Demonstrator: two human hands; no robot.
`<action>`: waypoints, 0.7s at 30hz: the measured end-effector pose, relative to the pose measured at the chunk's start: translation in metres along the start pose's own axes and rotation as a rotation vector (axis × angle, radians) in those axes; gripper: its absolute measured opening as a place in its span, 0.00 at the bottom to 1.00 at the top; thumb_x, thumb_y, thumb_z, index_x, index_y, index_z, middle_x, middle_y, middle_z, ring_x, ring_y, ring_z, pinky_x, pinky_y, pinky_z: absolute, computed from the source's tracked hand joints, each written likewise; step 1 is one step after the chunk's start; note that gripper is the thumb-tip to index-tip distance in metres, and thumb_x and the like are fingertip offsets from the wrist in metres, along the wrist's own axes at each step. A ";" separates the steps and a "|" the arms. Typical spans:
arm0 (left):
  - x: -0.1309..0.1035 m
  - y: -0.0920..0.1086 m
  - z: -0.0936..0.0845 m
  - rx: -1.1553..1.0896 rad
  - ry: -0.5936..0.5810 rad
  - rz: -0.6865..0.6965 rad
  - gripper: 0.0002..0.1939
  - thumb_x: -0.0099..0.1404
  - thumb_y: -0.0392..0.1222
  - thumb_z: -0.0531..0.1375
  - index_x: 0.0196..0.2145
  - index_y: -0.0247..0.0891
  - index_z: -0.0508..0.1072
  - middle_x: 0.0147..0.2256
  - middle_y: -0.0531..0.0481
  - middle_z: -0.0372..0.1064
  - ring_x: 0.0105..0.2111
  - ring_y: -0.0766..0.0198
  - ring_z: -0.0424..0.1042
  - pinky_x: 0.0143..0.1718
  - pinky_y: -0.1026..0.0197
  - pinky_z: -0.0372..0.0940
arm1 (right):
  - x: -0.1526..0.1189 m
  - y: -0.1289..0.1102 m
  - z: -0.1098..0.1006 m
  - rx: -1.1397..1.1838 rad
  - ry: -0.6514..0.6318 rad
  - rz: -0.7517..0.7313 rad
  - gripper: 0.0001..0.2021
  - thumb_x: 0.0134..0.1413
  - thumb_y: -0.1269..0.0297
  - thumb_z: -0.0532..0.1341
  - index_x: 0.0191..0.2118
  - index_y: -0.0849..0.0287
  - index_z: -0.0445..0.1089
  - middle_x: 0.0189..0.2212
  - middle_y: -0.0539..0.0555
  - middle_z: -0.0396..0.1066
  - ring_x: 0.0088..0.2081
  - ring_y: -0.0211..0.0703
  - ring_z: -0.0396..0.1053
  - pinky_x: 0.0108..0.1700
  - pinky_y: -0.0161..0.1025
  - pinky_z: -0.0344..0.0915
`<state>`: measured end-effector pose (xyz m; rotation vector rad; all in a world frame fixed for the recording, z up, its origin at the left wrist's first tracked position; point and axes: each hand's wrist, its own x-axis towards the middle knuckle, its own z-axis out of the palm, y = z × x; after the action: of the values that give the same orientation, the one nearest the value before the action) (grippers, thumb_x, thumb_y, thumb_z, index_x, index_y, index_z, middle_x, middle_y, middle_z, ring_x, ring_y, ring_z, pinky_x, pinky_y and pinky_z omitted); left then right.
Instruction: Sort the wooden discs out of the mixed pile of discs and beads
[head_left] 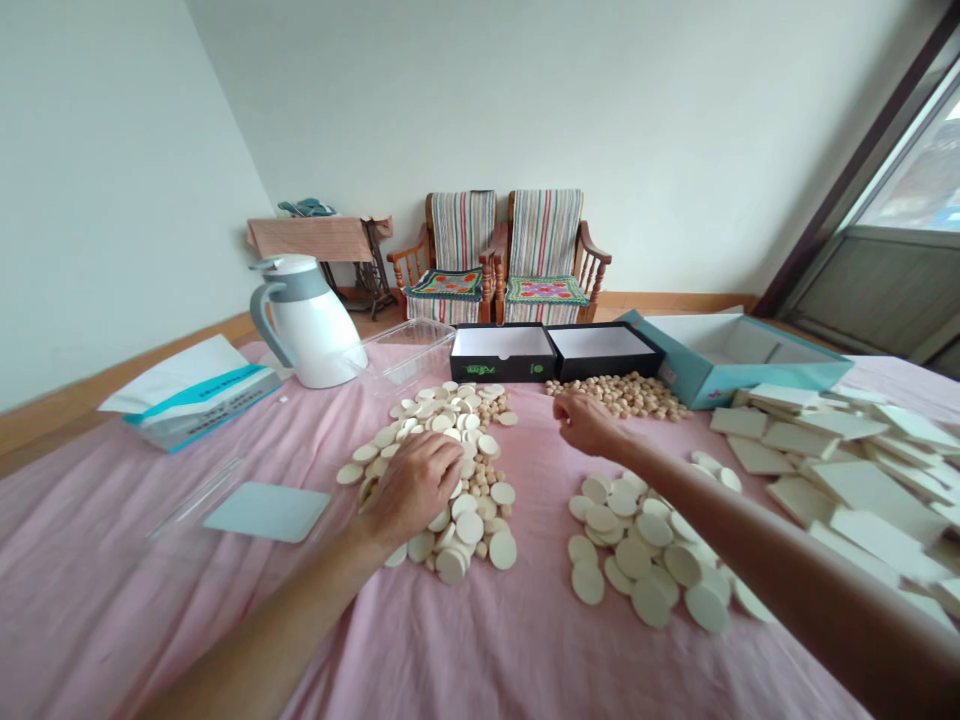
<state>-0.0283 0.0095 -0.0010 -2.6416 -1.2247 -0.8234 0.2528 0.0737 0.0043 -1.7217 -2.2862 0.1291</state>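
Observation:
My left hand [420,478] rests over the middle pile of pale round discs [469,528], fingers bent and close together; its fingertips are hidden. Small wooden beads [486,478] lie mixed among these discs. My right hand [589,425] is held just in front of a heap of wooden beads [637,396], its fingers closed in a pinch. What it holds, if anything, is too small to make out. Under my right forearm lies a second pile of round discs [637,555].
Square pale tiles [847,425] are heaped at the right. Behind the beads stand two black boxes [502,368] and a blue box [757,375]. A clear plastic tray [412,350], white jug [315,325], tissue pack [202,400] and white card [266,510] are on the pink cloth [315,610].

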 end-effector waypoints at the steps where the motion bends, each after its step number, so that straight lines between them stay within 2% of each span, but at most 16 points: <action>1: 0.000 0.000 0.000 0.001 -0.001 0.002 0.07 0.65 0.35 0.53 0.36 0.37 0.71 0.36 0.47 0.71 0.39 0.60 0.68 0.45 0.54 0.62 | 0.004 0.013 -0.005 -0.025 0.019 0.048 0.08 0.41 0.79 0.55 0.28 0.62 0.67 0.30 0.55 0.66 0.33 0.40 0.63 0.33 0.33 0.54; 3: 0.000 -0.001 0.000 0.002 -0.003 0.002 0.07 0.66 0.35 0.53 0.36 0.37 0.71 0.37 0.48 0.71 0.40 0.60 0.68 0.45 0.54 0.62 | 0.009 0.032 -0.014 -0.069 0.064 0.131 0.09 0.44 0.78 0.54 0.31 0.63 0.68 0.32 0.58 0.65 0.33 0.41 0.64 0.32 0.34 0.53; 5: 0.001 -0.001 0.000 0.001 -0.006 -0.001 0.07 0.66 0.35 0.53 0.36 0.37 0.71 0.37 0.48 0.71 0.40 0.60 0.68 0.45 0.54 0.62 | 0.010 0.039 -0.020 -0.095 0.096 0.172 0.11 0.48 0.77 0.53 0.37 0.63 0.69 0.36 0.59 0.65 0.34 0.42 0.65 0.32 0.34 0.53; 8: 0.001 -0.001 0.000 0.002 -0.013 -0.005 0.07 0.66 0.35 0.53 0.37 0.37 0.71 0.37 0.48 0.71 0.40 0.59 0.68 0.45 0.54 0.61 | 0.005 0.034 -0.019 -0.104 0.070 0.149 0.10 0.50 0.75 0.52 0.35 0.60 0.69 0.36 0.58 0.67 0.35 0.41 0.65 0.33 0.34 0.54; 12: 0.000 -0.001 0.000 0.000 -0.018 -0.003 0.07 0.66 0.35 0.53 0.37 0.37 0.71 0.37 0.47 0.71 0.40 0.59 0.68 0.45 0.54 0.61 | -0.004 0.022 -0.004 -0.118 -0.009 0.129 0.06 0.45 0.76 0.57 0.29 0.61 0.68 0.32 0.57 0.68 0.33 0.41 0.65 0.31 0.34 0.53; 15: -0.001 -0.001 0.001 0.002 -0.013 -0.004 0.07 0.66 0.35 0.53 0.37 0.38 0.71 0.37 0.48 0.71 0.40 0.59 0.68 0.45 0.54 0.61 | -0.007 0.023 0.002 -0.127 -0.036 0.140 0.06 0.43 0.78 0.57 0.27 0.62 0.68 0.29 0.57 0.69 0.31 0.41 0.65 0.29 0.34 0.51; 18: 0.000 -0.001 0.001 0.000 -0.014 0.001 0.07 0.66 0.34 0.53 0.37 0.38 0.71 0.37 0.48 0.71 0.40 0.59 0.68 0.45 0.54 0.61 | -0.005 0.032 -0.004 -0.131 -0.034 0.152 0.06 0.42 0.78 0.57 0.26 0.61 0.68 0.28 0.55 0.68 0.31 0.41 0.65 0.29 0.33 0.52; 21: 0.000 -0.001 0.000 0.001 -0.002 0.010 0.07 0.65 0.34 0.53 0.36 0.37 0.71 0.36 0.47 0.71 0.40 0.60 0.68 0.45 0.54 0.62 | -0.002 0.038 -0.018 -0.155 0.028 0.211 0.07 0.45 0.76 0.56 0.31 0.62 0.70 0.31 0.58 0.68 0.32 0.43 0.66 0.29 0.34 0.52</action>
<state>-0.0285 0.0102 -0.0014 -2.6461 -1.2117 -0.8192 0.2936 0.0816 0.0120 -2.0264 -2.1395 -0.0324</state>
